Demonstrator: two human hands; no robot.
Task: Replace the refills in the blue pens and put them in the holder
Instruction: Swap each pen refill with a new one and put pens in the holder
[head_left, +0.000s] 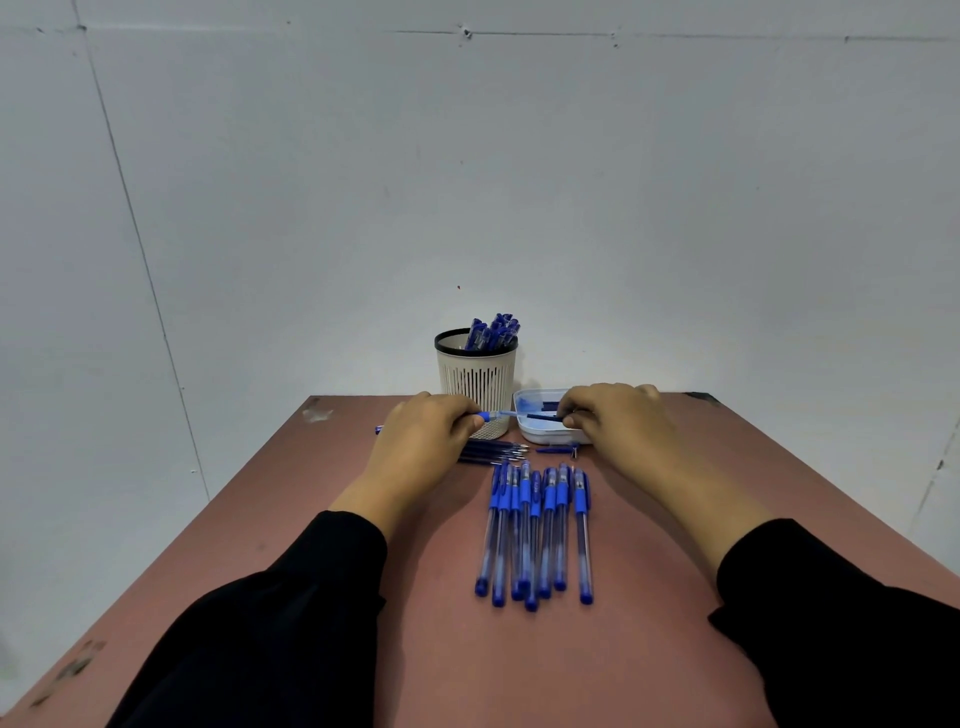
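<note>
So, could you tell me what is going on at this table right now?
A person is refilling blue pens. The left hand grips a pen barrel, while the right hand pinches a dark refill over the white tray. A row of pens lies on the table in front of them, with loose refills beside the left hand. The slotted holder behind already has several pens standing in it.
</note>
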